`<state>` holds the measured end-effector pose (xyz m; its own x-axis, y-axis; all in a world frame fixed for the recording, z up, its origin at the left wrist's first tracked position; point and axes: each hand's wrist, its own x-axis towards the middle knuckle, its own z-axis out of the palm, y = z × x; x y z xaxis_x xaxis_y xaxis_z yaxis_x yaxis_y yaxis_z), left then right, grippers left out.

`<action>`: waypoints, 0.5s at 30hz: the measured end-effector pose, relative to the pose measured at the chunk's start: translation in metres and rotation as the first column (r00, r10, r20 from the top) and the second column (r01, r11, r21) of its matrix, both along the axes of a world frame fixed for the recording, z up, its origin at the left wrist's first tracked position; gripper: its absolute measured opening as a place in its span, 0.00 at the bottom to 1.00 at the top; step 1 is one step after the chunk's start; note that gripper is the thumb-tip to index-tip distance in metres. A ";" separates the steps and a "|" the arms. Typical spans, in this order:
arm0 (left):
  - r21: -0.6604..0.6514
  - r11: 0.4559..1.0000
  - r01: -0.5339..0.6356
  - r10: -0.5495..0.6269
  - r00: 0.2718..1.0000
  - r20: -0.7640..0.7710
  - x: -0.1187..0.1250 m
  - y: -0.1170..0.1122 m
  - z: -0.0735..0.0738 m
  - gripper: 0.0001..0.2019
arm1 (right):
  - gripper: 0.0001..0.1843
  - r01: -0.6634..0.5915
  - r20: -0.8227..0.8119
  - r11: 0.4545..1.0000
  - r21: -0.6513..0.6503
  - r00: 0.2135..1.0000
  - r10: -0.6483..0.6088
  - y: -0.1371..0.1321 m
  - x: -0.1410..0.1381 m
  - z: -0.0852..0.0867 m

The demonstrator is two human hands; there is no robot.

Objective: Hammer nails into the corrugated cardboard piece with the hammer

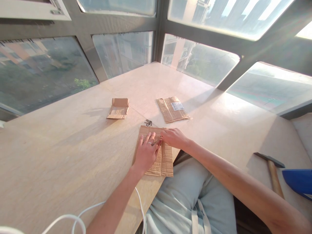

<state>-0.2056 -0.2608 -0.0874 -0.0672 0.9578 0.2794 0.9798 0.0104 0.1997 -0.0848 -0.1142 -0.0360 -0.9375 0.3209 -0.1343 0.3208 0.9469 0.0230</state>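
Note:
A flat piece of corrugated cardboard [167,162], with rows of small holes, lies at the near edge of the ledge. My left hand [146,155] rests on it with fingers spread, a ring on one of them. At the cardboard's upper right, my right hand [174,137] is closed in a pinch, close to the left thumb. A tiny dark bit shows by its fingertips, too small to name. Just beyond the cardboard's far edge is a small pile of dark nails or screws [148,123].
Farther off lie a folded cardboard piece [118,109] and a perforated cardboard sheet with a white label [173,110]. A hammer [273,172] and a blue object [298,182] are at the right. A white cable [91,206] loops at lower left. Windows border the stone ledge [60,146].

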 end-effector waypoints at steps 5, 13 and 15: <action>-0.015 1.000 -0.008 0.008 1.000 0.008 0.001 0.000 0.004 0.19 | 0.15 0.089 0.013 0.996 -0.017 0.996 -0.089 -0.005 -0.002 0.000; -0.022 1.000 -0.001 0.002 1.000 0.025 0.000 0.000 0.001 0.20 | 0.16 0.130 0.032 0.991 -0.022 0.991 -0.129 -0.005 -0.008 -0.001; -0.025 1.000 -0.007 0.008 1.000 0.028 0.000 0.000 0.002 0.19 | 0.16 0.132 0.030 0.991 -0.029 0.991 -0.131 -0.004 -0.009 0.000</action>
<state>-0.2052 -0.2610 -0.0855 -0.0818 0.9640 0.2532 0.9736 0.0230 0.2269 -0.0934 -0.1182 -0.0361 -0.8833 0.4364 -0.1713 0.4422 0.8969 0.0048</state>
